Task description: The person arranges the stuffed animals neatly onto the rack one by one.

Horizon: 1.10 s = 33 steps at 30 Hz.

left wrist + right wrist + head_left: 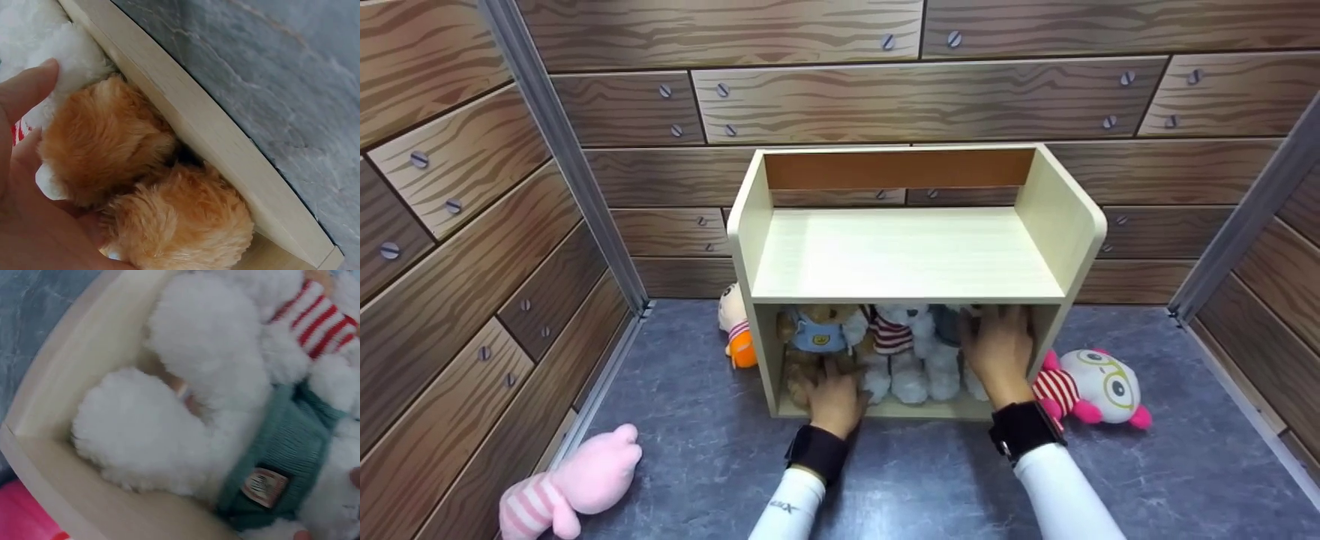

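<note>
A brown teddy bear (819, 335) in a blue top sits in the lower compartment of a pale wooden shelf (907, 255). My left hand (836, 403) touches its legs, the thumb extended beside white fur in the left wrist view. To its right sits a white plush bear (891, 341) in a red-striped top. A second white plush bear (169, 433) wears a green knitted garment (281, 450), at the compartment's right end. My right hand (1001, 349) reaches in against its upper body. Only fingertips (302, 535) show in the right wrist view.
A pink striped plush toy (596, 472) lies on the grey floor (690, 465) at front left. Right of the shelf lies a plush toy with green glasses (1110, 386). An orange-clad doll (741, 349) leans by the shelf's left side. Wood-patterned walls (840, 105) surround the floor.
</note>
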Each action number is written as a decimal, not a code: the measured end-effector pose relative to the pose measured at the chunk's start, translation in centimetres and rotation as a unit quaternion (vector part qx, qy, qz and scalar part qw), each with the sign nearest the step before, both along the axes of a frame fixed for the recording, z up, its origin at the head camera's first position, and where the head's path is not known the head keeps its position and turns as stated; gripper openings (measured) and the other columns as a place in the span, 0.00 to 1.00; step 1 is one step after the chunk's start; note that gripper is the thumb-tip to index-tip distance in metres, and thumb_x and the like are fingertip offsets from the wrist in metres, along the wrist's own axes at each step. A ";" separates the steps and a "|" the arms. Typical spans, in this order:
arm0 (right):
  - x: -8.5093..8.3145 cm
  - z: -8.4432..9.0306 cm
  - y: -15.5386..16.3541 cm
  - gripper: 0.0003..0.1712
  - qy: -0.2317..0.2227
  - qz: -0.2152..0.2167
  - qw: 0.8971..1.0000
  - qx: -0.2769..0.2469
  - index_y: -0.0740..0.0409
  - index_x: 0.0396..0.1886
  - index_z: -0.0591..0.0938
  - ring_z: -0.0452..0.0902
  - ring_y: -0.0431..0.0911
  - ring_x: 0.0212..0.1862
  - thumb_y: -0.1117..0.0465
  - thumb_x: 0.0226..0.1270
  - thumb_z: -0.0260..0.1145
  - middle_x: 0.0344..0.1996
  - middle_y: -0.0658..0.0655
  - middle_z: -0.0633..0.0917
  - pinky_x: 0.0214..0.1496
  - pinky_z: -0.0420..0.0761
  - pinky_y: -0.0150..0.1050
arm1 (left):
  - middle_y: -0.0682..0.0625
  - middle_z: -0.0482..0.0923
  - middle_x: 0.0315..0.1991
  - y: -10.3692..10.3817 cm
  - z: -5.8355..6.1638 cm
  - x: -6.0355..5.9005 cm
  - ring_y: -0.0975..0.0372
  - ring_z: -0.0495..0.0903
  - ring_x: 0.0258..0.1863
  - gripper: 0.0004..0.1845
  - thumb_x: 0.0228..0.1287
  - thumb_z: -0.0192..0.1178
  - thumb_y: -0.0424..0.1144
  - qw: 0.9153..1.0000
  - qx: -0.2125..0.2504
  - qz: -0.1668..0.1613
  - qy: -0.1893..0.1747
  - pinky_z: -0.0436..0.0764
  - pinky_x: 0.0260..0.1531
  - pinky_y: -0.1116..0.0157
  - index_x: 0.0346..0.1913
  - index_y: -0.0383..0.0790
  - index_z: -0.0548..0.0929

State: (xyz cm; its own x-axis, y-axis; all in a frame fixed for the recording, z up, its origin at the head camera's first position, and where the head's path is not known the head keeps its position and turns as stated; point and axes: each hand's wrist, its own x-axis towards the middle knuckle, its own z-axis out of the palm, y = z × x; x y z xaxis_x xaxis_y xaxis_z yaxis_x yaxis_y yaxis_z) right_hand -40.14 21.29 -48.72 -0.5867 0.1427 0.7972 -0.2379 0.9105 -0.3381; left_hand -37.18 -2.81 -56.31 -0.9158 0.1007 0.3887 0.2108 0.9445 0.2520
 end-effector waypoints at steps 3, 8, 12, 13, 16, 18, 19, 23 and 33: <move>0.8 1.0 0.3 0.20 -0.015 0.001 1.000 -0.017 0.70 0.46 0.79 0.75 0.72 0.37 0.60 0.60 0.69 0.44 0.79 0.75 0.25 0.75 0.67 | 0.34 0.72 0.64 -0.5 0.3 -0.1 0.37 0.71 0.61 0.23 0.58 0.71 0.48 0.999 0.035 -0.028 -0.029 0.54 0.60 0.25 0.58 0.53 0.85; 2.9 2.1 1.0 0.19 -0.002 0.006 0.999 -0.035 0.73 0.42 0.77 0.75 0.74 0.30 0.65 0.54 0.69 0.40 0.77 0.76 0.28 0.75 0.66 | 0.35 0.71 0.64 -2.3 1.1 0.3 0.32 0.66 0.64 0.24 0.59 0.70 0.42 0.990 0.113 -0.062 -0.055 0.52 0.62 0.26 0.60 0.47 0.82; 4.6 2.6 1.6 0.13 0.057 0.019 0.997 -0.045 0.70 0.36 0.78 0.75 0.69 0.29 0.68 0.51 0.68 0.32 0.70 0.77 0.26 0.75 0.62 | 0.30 0.70 0.64 -4.0 1.6 1.1 0.28 0.65 0.63 0.25 0.57 0.70 0.37 0.984 0.152 -0.078 -0.042 0.64 0.58 0.29 0.60 0.41 0.82; 4.9 2.7 1.8 0.10 0.074 0.024 0.996 -0.051 0.69 0.35 0.78 0.75 0.67 0.28 0.69 0.52 0.66 0.30 0.68 0.77 0.26 0.75 0.60 | 0.30 0.71 0.62 -4.4 1.6 1.5 0.29 0.67 0.61 0.25 0.56 0.71 0.35 0.984 0.157 -0.079 -0.038 0.68 0.57 0.32 0.58 0.40 0.82; 5.4 3.6 2.4 0.08 0.117 0.037 0.989 -0.077 0.67 0.37 0.80 0.77 0.62 0.29 0.69 0.56 0.64 0.30 0.65 0.80 0.29 0.77 0.55 | 0.28 0.73 0.57 -5.4 1.5 2.3 0.33 0.73 0.55 0.22 0.54 0.70 0.31 0.983 0.162 -0.079 -0.018 0.76 0.50 0.39 0.54 0.37 0.83; 5.6 4.2 2.8 0.08 0.132 0.036 0.985 -0.102 0.68 0.38 0.79 0.76 0.59 0.30 0.68 0.60 0.64 0.30 0.65 0.80 0.31 0.76 0.51 | 0.30 0.75 0.51 -5.8 1.3 2.6 0.37 0.76 0.46 0.16 0.54 0.69 0.29 0.986 0.146 -0.078 0.014 0.79 0.44 0.43 0.48 0.35 0.84; 5.7 4.5 3.0 0.09 0.135 0.032 0.983 -0.118 0.68 0.39 0.78 0.76 0.58 0.30 0.66 0.61 0.64 0.30 0.65 0.79 0.32 0.75 0.49 | 0.30 0.76 0.49 -5.9 1.1 2.5 0.37 0.77 0.43 0.13 0.55 0.69 0.28 0.987 0.138 -0.076 0.030 0.80 0.43 0.45 0.45 0.34 0.84; 5.7 5.6 3.5 0.21 0.124 0.018 0.976 -0.177 0.67 0.52 0.74 0.72 0.53 0.34 0.59 0.65 0.67 0.35 0.65 0.75 0.35 0.67 0.43 | 0.32 0.79 0.45 -6.1 0.3 2.2 0.40 0.79 0.35 0.06 0.54 0.69 0.27 0.989 0.115 -0.054 0.081 0.81 0.36 0.48 0.36 0.34 0.84; 3.8 7.5 4.8 0.28 0.016 0.035 0.971 -0.236 0.67 0.61 0.76 0.75 0.66 0.54 0.52 0.70 0.61 0.50 0.70 0.80 0.56 0.70 0.58 | 0.37 0.83 0.45 -2.3 -0.2 0.5 0.41 0.82 0.41 0.11 0.56 0.72 0.45 0.994 0.005 0.082 0.077 0.83 0.24 0.51 0.37 0.42 0.90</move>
